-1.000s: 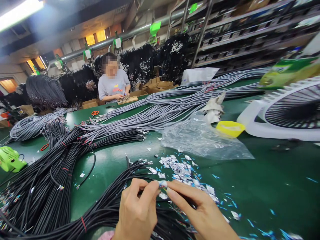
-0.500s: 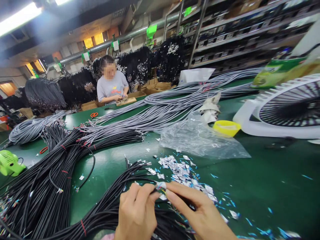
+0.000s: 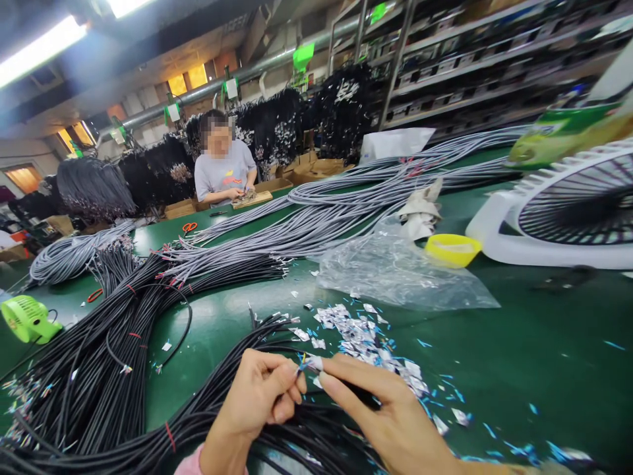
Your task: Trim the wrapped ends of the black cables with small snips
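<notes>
My left hand [image 3: 262, 392] is closed on the end of a cable, thumb and forefinger pinching it near fine coloured wires [image 3: 302, 361] in yellow, blue and other colours. At the wire tips, the index finger and thumb of my right hand [image 3: 386, 409] pinch a small silvery-white piece of foil [image 3: 315, 363]. Something dark shows beneath the right fingers; I cannot make out what it is. Under both hands runs a bundle of black cables [image 3: 212, 396] with stripped ends. Foil scraps [image 3: 346, 326] and blue bits lie just beyond the right hand.
Grey cables [image 3: 277, 237] and more black cables [image 3: 99, 356] cover the green table's far and left sides. A clear plastic bag [image 3: 400, 274], yellow bowl [image 3: 452, 249] and white fan [image 3: 568, 211] stand to the right. Opposite sits a person [image 3: 225, 171]. A green fan [image 3: 30, 318] is left.
My left hand has turned and shifted slightly left, baring more of the coloured wires. The right hand stays near the wire tips. The view has tilted a little.
</notes>
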The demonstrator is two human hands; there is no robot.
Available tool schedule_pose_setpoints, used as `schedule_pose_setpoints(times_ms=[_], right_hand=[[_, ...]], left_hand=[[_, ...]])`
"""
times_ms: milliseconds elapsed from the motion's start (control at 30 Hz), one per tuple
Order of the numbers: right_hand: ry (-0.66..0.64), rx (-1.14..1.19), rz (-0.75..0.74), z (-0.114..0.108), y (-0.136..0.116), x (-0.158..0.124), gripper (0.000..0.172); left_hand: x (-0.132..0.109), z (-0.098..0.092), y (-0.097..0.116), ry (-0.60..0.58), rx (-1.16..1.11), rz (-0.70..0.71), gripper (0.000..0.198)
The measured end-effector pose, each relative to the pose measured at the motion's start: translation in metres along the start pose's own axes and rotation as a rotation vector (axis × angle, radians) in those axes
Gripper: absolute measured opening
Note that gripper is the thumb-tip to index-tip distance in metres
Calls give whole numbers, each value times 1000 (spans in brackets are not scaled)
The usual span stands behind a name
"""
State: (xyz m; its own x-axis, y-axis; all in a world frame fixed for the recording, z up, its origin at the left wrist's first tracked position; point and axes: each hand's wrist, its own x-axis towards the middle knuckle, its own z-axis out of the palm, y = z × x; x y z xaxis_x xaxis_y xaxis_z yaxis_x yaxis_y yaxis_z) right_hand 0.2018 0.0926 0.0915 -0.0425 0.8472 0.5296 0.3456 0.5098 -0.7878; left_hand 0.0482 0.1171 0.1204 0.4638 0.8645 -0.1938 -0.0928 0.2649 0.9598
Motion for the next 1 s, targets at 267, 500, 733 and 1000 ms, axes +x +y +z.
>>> schedule_pose_setpoints(times_ms=[267,500,733,1000], right_hand=[[40,77,155,-1,6,-4,19],[112,193,216,6,-1,2,32],[-12,349,375,0,-4,6,44],[-152,604,483,4,5,2,48]], left_hand=[[2,-3,2,11,-47,-34,56],[-3,7,2,125,156,33,59],[-3,8,-2,195,326,126,34],[-1,9,-8,263,499,396,9]])
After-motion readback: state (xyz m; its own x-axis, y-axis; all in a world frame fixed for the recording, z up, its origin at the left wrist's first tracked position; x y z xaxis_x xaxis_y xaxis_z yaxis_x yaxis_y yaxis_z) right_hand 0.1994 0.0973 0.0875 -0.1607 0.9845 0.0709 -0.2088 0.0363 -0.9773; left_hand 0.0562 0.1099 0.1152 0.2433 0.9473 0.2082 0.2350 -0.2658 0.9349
